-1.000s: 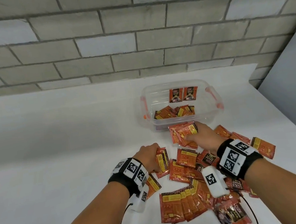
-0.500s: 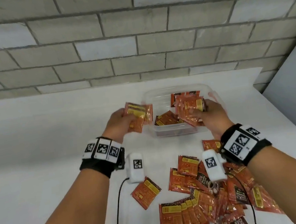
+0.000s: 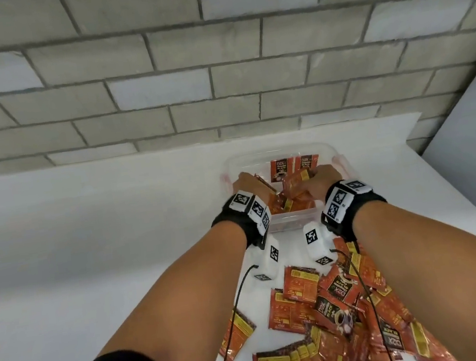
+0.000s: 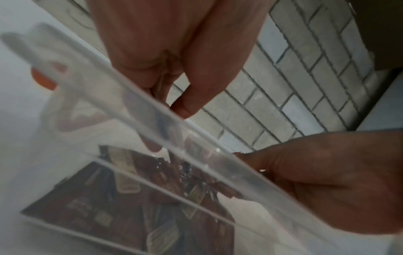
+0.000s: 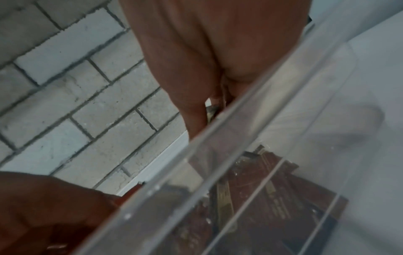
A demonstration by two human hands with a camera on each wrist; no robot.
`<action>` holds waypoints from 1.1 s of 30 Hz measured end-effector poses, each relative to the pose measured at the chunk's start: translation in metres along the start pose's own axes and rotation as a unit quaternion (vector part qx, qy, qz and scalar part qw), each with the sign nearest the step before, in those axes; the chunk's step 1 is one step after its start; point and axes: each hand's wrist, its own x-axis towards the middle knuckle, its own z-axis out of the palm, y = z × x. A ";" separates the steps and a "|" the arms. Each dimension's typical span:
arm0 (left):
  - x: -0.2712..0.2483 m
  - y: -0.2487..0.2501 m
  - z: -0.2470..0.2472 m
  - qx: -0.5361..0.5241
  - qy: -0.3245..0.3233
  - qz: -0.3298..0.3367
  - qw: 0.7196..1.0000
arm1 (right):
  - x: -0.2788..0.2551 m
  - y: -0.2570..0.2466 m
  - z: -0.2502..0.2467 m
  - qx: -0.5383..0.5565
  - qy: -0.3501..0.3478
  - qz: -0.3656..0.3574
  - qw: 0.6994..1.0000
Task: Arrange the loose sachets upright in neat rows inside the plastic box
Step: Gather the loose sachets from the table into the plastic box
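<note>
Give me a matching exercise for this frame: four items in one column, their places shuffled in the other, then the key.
Items:
1. left hand
2. right hand
3. two upright sachets
4. loose sachets

Places:
A. spread on the table, near side of the plastic box
B. inside the box, on its left side
C. standing against the box's far wall
D. inside the box, on its right side, holding sachets

Pairs: 1-B, 2-D, 3-C, 4-A
</note>
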 end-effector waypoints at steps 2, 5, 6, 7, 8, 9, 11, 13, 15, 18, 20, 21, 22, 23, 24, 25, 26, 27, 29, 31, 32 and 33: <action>0.001 -0.003 0.002 0.023 -0.047 0.008 0.999 | -0.008 -0.006 0.001 0.034 -0.005 0.010 0.999; -0.003 -0.002 -0.003 -0.055 -0.051 -0.017 0.997 | -0.022 -0.010 -0.003 0.059 -0.007 -0.007 0.998; -0.006 0.001 -0.010 -0.075 -0.041 -0.013 0.996 | -0.024 -0.011 -0.006 0.056 -0.009 -0.015 0.998; -0.011 0.002 -0.017 -0.082 -0.039 0.002 0.996 | -0.029 -0.011 -0.009 0.091 -0.006 -0.001 0.996; -0.017 0.001 -0.024 -0.104 -0.037 0.018 0.994 | -0.034 -0.011 -0.011 0.100 -0.009 0.000 0.995; -0.020 -0.001 -0.031 -0.124 -0.038 0.029 0.991 | -0.041 -0.011 -0.015 0.100 -0.008 -0.007 0.995; -0.039 -0.006 -0.048 -0.188 -0.033 0.069 0.979 | -0.057 -0.013 -0.022 0.091 -0.005 -0.029 0.995; -0.058 -0.022 -0.064 -0.204 -0.042 0.101 0.973 | -0.081 -0.011 -0.030 0.119 -0.011 -0.067 0.991; -0.078 -0.050 -0.074 -0.185 -0.046 0.106 0.976 | -0.109 -0.003 -0.035 0.121 -0.002 -0.110 0.987; -0.103 -0.100 -0.072 -0.091 -0.090 0.053 0.990 | -0.144 0.021 -0.031 0.020 -0.011 -0.162 0.987; -0.114 -0.129 -0.059 0.015 -0.143 0.020 0.989 | -0.156 0.035 -0.018 -0.093 -0.051 -0.167 0.980; -0.119 -0.138 -0.051 0.070 -0.168 0.015 0.983 | -0.160 0.040 -0.009 -0.151 -0.084 -0.161 0.972; -0.126 -0.145 -0.043 0.119 -0.186 0.014 0.975 | -0.162 0.044 0.000 -0.214 -0.110 -0.154 0.958; -0.131 -0.149 -0.034 0.155 -0.195 0.016 0.968 | -0.161 0.048 0.010 -0.275 -0.128 -0.155 0.940; -0.136 -0.151 -0.026 0.171 -0.196 0.016 0.966 | -0.159 0.052 0.019 -0.326 -0.137 -0.159 0.922; -0.139 -0.153 -0.019 0.180 -0.192 0.017 0.965 | -0.158 0.056 0.027 -0.359 -0.139 -0.161 0.909; -0.143 -0.154 -0.013 0.190 -0.183 0.023 0.964 | -0.158 0.058 0.033 -0.376 -0.139 -0.161 0.902; -0.144 -0.155 -0.008 0.198 -0.172 0.030 0.965 | -0.156 0.061 0.038 -0.388 -0.135 -0.161 0.897; -0.146 -0.157 -0.003 0.190 -0.163 0.029 0.968 | -0.155 0.065 0.044 -0.406 -0.126 -0.162 0.890; -0.147 -0.158 -0.002 0.161 -0.163 0.019 0.973 | -0.155 0.067 0.047 -0.405 -0.117 -0.161 0.892; -0.148 -0.158 -0.002 0.148 -0.161 0.016 0.976 | -0.155 0.068 0.047 -0.396 -0.115 -0.161 0.896; -0.149 -0.158 -0.002 0.138 -0.158 0.015 0.978 | -0.155 0.068 0.048 -0.387 -0.116 -0.163 0.900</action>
